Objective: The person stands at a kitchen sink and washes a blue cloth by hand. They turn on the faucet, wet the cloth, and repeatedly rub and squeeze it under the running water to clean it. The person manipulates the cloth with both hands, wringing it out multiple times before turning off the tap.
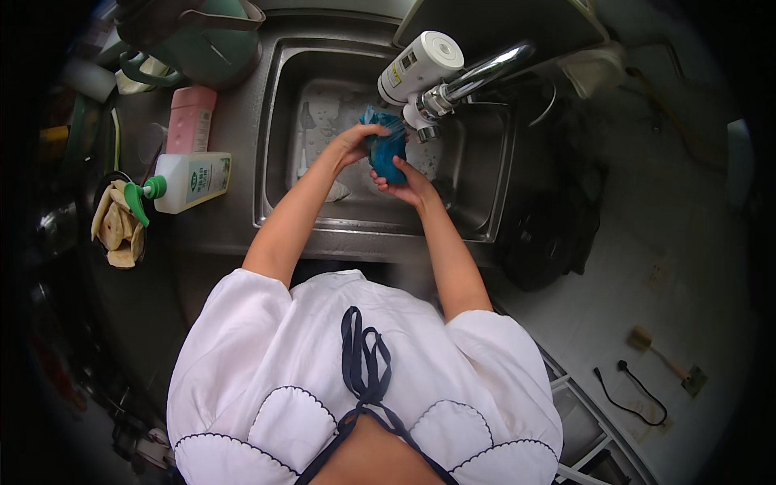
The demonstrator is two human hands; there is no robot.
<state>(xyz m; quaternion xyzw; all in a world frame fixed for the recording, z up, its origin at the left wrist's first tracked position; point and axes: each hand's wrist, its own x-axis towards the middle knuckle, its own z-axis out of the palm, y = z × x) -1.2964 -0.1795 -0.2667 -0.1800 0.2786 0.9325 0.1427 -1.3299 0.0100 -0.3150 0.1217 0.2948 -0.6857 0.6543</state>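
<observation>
Over the stainless steel sink (327, 106), both hands hold a crumpled, shiny blue thing (388, 156), a cloth or a plastic bag; which one I cannot tell. My left hand (359, 140) grips its upper left side, thumb across the top. Its lower right end rests in my right hand (410, 182), with the fingers underneath and the thumb on top. Close to its upper right side is the faucet outlet (428, 133), below a white faucet-mounted water filter (418, 65). Pale streaks on the blue thing may be running water.
Left of the sink stand a pump bottle (193, 182) with a green top, a pink bottle (190, 118) and a green pitcher (215, 51). A bowl of pale flat pieces (115, 227) is near the counter edge. In the basin lies a small whitish item (337, 193). A black cord (633, 412) lies at right.
</observation>
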